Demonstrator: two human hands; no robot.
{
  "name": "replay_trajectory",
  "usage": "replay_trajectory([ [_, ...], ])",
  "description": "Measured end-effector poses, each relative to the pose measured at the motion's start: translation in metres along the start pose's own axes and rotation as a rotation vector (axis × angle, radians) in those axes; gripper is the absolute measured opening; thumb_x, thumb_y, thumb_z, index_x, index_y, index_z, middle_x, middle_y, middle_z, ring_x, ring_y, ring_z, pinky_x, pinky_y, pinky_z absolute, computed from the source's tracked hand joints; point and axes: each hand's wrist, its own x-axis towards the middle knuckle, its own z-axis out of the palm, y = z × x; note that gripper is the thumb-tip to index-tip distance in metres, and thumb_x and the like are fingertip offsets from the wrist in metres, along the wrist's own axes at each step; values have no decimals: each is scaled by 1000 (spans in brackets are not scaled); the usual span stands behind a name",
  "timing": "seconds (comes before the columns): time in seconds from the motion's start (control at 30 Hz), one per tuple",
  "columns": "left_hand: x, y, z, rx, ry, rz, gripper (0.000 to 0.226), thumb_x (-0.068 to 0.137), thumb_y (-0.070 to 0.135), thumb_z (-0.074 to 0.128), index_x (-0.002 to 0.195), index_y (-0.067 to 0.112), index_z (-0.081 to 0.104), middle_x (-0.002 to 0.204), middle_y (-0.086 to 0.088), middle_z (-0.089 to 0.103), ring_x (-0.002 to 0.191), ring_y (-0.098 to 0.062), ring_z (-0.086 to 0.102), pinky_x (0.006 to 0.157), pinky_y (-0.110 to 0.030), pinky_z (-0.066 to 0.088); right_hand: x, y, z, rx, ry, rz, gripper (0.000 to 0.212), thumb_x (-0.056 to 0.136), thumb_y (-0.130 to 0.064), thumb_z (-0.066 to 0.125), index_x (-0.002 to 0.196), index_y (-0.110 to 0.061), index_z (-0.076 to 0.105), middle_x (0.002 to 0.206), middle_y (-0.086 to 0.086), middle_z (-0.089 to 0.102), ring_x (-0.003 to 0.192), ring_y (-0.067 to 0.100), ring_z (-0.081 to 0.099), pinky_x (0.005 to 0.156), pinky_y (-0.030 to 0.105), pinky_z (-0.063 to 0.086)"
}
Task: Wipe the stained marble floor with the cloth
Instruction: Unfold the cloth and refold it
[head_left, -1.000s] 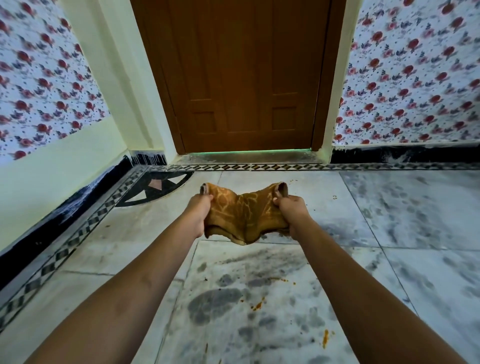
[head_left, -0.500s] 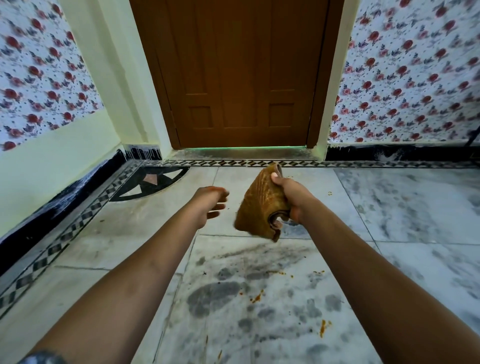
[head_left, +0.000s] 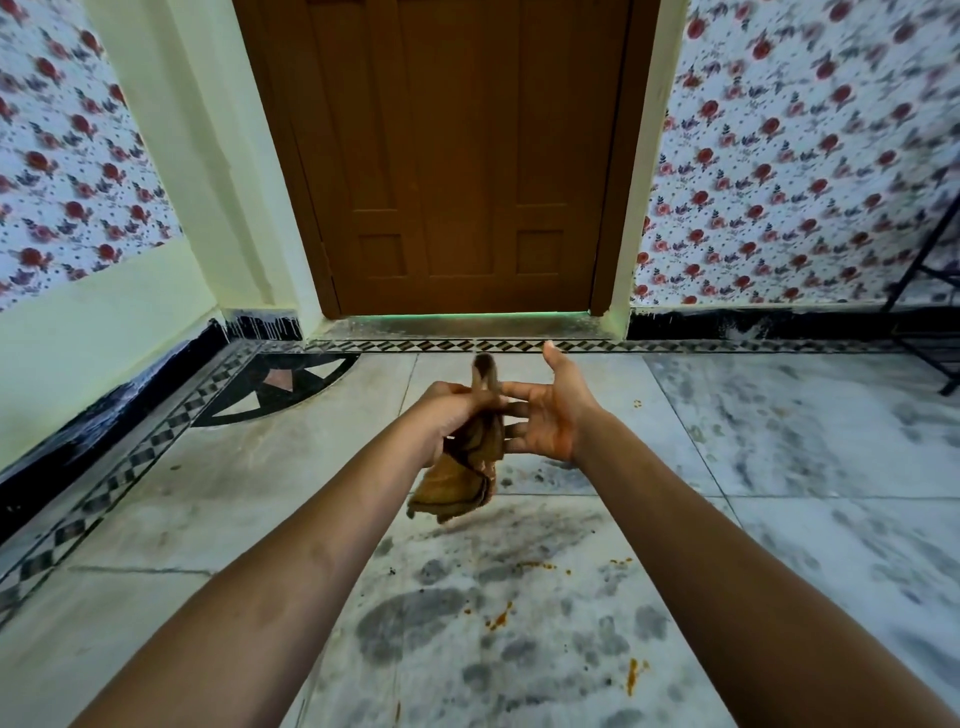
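A closed brown wooden door (head_left: 457, 156) is seen at upper centre, a thin green glow (head_left: 457, 315) showing along its foot. Rose-patterned wallpaper (head_left: 779, 156) is spread over the walls on both sides. The grey-veined marble floor (head_left: 810, 447) is edged by black skirting (head_left: 78, 441) and a chequered border (head_left: 130, 465), with a fan-shaped inlay (head_left: 280, 384) set in the left corner. A dark metal frame (head_left: 917, 265) is cut off at right.

Cloth (head_left: 458, 480) above floor (head_left: 810, 525), before door (head_left: 467, 156)
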Motion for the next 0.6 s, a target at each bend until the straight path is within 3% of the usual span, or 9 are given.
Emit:
replay_trajectory([
  [0.07, 4, -4, -4, -59, 54, -12, 31, 87, 28, 65, 107, 6, 61, 93, -13, 68, 84, -27, 64, 66, -34, 54, 1, 1, -4, -34, -30, 5, 86, 87, -72, 17, 121, -4, 57, 118, 19, 55, 109, 41, 51, 89, 58, 40],
  [0.2, 4, -6, -11, -89, 106, -34, 32, 90, 38, 58, 98, 7, 63, 92, -10, 67, 87, -27, 64, 78, -37, 53, 6, 5, -10, -16, -56, 10, 87, 87, -73, 15, 117, -6, 62, 121, 19, 59, 112, 40, 54, 98, 57, 39],
  [0.33, -2, 1, -17, -180, 133, -102, 12, 90, 24, 50, 90, 13, 58, 104, -14, 60, 94, -26, 57, 81, -37, 50, 11, 11, -20, 30, 132, -17, 74, 93, -62, 17, 124, -7, 56, 123, 15, 61, 108, 32, 58, 96, 45, 42],
  [0.47, -8, 30, -15, -381, 62, -61, 9, 84, 20, 53, 87, 13, 58, 94, -12, 59, 86, -26, 57, 74, -34, 50, 16, 26, -39, -2, 375, 76, 65, 95, -56, 22, 131, -8, 49, 131, 15, 53, 118, 34, 49, 97, 45, 36],
  [0.6, -14, 59, -9, -490, -27, 11, 21, 83, 27, 64, 97, 10, 64, 95, -13, 66, 86, -26, 62, 72, -32, 52, 23, 42, -41, 86, 348, 116, 75, 91, -66, 21, 134, -8, 42, 133, 22, 49, 119, 40, 48, 98, 54, 34],
])
